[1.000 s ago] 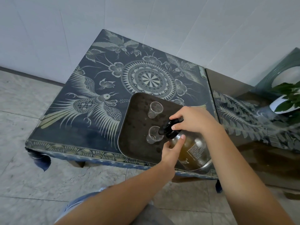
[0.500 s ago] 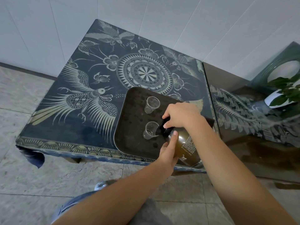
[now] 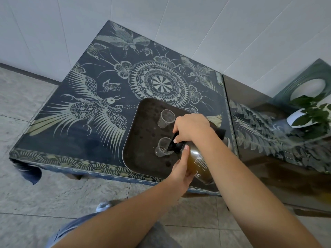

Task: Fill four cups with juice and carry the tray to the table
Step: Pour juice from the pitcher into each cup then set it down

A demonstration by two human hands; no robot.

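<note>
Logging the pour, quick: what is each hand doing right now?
Left hand: closed on the jug, steadying its body.
Right hand: closed on the jug's black top, tipping the spout into the near cup.

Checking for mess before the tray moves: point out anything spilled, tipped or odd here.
Nothing spilled or tipped. Both visible cups stand upright on the tray. Only two of four cups show; the hands and bottle may hide others.
</note>
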